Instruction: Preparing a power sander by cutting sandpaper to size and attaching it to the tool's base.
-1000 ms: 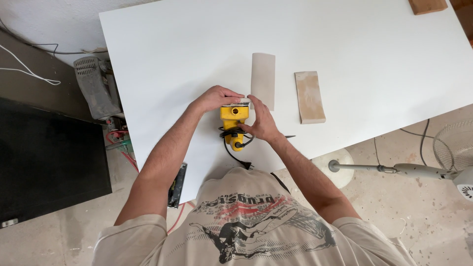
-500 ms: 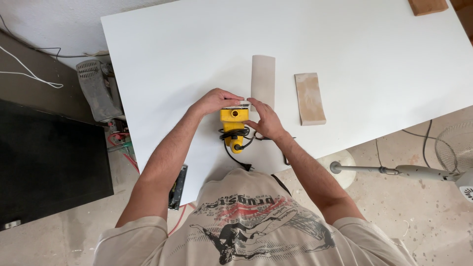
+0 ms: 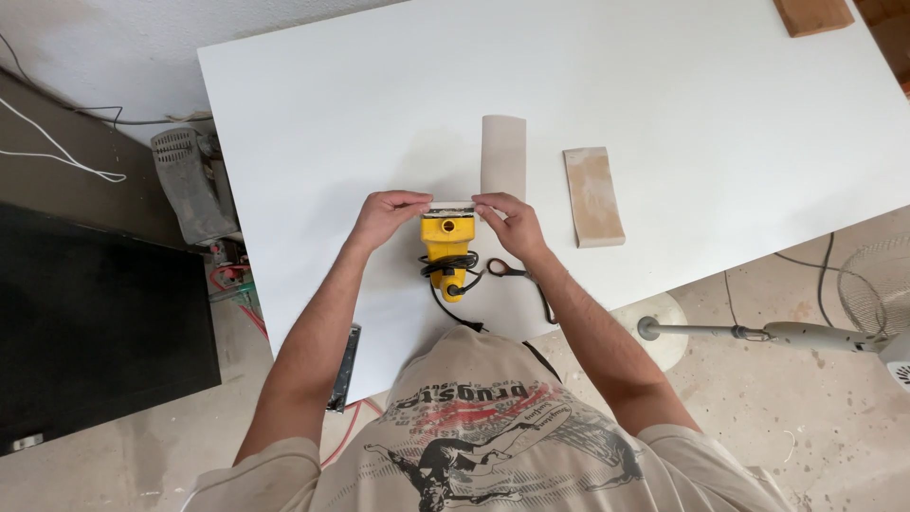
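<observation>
The yellow sander [image 3: 446, 248] is lying on the white table [image 3: 313, 123] right in front of us, near its front edge, with its black cord [image 3: 445, 284] wound round the handle end. We are pinching the far end of it from both sides: our left hand [image 3: 384, 217] is gripping the left corner, our right hand [image 3: 509, 226] the right corner, fingers closed on a thin pale strip there, most likely the edge of an abrasive sheet. We judge that it is going best if we are keeping both thumbs level and pulling the sheet taut and square before it is clamped, so it is not creasing. Just beyond our right hand a tan sandpaper strip [image 3: 503, 155] is lying lengthwise, touching or nearly touching the tool's end; a second, more worn sheet [image 3: 593, 196] is lying apart to the right. Scissors [image 3: 507, 270] are resting just beside the sander. A wooden block [image 3: 813, 14] is sitting at the far corner. We are seeing no packages, labels or signs on the table
</observation>
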